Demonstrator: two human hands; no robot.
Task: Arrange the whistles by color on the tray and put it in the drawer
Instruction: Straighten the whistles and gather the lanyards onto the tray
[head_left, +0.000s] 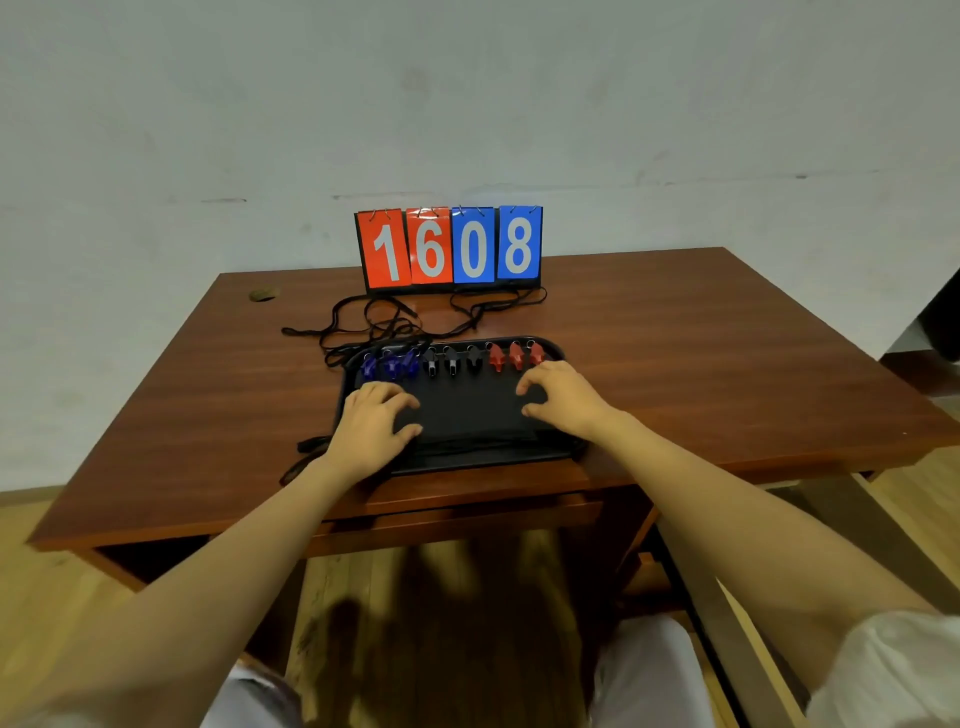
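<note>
tray (467, 415) at table (675, 364) edge | left hand (369, 431), right hand (566, 400) atop

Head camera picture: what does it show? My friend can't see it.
A left hand and right hand rest on a black tray on a table. Along its far edge lie blue whistles, black whistles and red whistles, three each, before a scoreboard reading 1608.

Left hand (371, 426) and right hand (563, 397) on black tray (467, 415), whistles (452, 361) in blue, black, red row
</note>
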